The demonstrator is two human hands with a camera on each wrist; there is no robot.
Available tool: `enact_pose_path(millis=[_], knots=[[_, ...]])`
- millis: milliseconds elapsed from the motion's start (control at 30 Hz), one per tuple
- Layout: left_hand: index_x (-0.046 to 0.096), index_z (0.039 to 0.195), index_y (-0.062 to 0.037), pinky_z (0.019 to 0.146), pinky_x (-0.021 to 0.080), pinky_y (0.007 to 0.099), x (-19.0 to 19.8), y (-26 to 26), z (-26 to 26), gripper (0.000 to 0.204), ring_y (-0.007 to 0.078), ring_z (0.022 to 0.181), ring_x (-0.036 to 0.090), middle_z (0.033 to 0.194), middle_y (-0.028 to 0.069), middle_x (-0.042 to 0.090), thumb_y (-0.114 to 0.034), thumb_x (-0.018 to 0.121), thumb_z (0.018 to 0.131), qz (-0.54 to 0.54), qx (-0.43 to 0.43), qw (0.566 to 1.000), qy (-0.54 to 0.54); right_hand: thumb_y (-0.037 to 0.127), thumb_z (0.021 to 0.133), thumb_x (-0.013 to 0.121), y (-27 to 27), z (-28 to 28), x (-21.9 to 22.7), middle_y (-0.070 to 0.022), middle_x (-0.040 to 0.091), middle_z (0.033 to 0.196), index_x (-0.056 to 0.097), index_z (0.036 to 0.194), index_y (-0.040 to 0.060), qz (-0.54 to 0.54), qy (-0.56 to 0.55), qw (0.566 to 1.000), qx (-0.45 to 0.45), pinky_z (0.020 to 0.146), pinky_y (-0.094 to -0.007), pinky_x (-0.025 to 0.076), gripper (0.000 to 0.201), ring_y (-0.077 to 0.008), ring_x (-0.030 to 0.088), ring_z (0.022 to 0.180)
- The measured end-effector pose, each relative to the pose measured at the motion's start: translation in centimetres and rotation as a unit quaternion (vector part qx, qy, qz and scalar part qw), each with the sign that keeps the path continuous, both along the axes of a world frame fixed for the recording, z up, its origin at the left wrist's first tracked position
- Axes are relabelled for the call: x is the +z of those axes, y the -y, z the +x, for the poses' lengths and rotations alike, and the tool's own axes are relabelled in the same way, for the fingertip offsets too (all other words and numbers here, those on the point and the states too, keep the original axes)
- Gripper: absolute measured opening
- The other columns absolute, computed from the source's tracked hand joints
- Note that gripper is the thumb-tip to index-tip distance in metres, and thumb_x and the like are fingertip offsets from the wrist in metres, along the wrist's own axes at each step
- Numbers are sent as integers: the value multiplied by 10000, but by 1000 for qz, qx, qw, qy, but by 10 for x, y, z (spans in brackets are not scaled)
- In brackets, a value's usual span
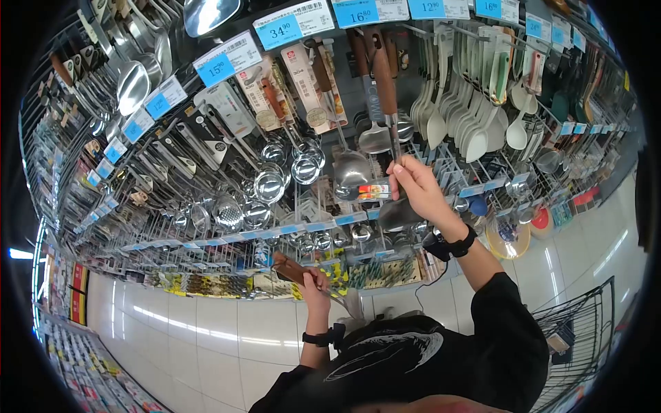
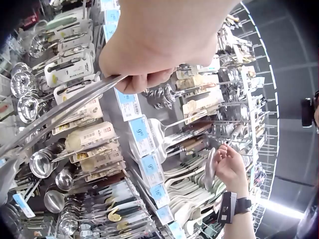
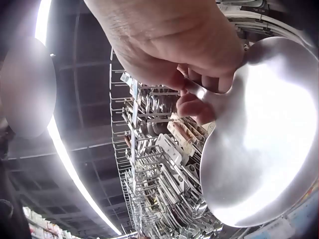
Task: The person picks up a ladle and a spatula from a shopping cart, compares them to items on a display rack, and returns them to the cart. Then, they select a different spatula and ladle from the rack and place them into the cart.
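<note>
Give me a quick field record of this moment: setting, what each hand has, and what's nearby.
setting: shop rack hung with kitchen utensils and blue price tags
left hand: grips a wooden-handled utensil, held low, apart from the rack
right hand: raised to the rack, pinches the neck of a steel spatula with a wooden handle that hangs there
nearby: white spoons to the right, ladles to the left, trolley at lower right

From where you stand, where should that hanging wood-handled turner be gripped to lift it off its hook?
Grip the wooden handle, coming from the front. It hangs upright with its blade at the bottom, where the right hand now pinches the steel neck. The handle is thicker and less slick, and sits nearer the hook, so it likely swings less.
</note>
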State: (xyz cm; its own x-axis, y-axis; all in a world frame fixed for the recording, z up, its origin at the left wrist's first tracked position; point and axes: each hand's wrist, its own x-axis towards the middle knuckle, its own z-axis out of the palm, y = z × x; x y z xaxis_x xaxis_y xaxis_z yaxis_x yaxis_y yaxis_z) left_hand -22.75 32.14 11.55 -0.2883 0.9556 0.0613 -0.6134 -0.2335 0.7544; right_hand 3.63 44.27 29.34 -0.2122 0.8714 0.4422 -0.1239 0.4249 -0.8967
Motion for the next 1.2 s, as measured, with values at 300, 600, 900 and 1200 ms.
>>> enact_pose_path(millis=[300, 600, 900, 1200], knots=[[431, 860, -76, 508, 288, 248, 1, -23, 9, 278, 108, 526, 349, 658, 8, 365, -333, 518, 922, -1, -36, 999, 5, 158, 967, 401, -41, -1, -8, -17, 513, 659, 500, 882, -2, 12, 12, 999, -29, 548, -225, 433, 206, -80, 503, 563], [435, 866, -73, 502, 291, 250, -7, -19, 3, 281, 108, 533, 356, 659, 9, 368, -337, 509, 929, -4, -37, 999, 16, 173, 974, 396, -128, 11, -28, -22, 515, 688, 511, 902, 8, 65, 43, 997, -18, 621, -243, 461, 214, -97, 528, 636], [433, 841, -67, 492, 280, 249, -6, -13, 0, 311, 106, 532, 353, 657, 9, 365, -350, 542, 909, -13, -22, 1000, 14, 168, 975, 389, -182, -3, -35, -40, 531, 700, 498, 895, -3, 56, 9, 998, -14, 653, -257, 463, 217, -125, 543, 662], [427, 852, -88, 483, 280, 253, -11, -11, -1, 364, 110, 496, 331, 638, 3, 347, -435, 530, 895, 8, -30, 999, -28, 187, 947, 419, -210, -14, -47, -67, 583, 756, 544, 935, -15, 58, -2, 995, -78, 685, -278, 464, 238, -153, 572, 716]])
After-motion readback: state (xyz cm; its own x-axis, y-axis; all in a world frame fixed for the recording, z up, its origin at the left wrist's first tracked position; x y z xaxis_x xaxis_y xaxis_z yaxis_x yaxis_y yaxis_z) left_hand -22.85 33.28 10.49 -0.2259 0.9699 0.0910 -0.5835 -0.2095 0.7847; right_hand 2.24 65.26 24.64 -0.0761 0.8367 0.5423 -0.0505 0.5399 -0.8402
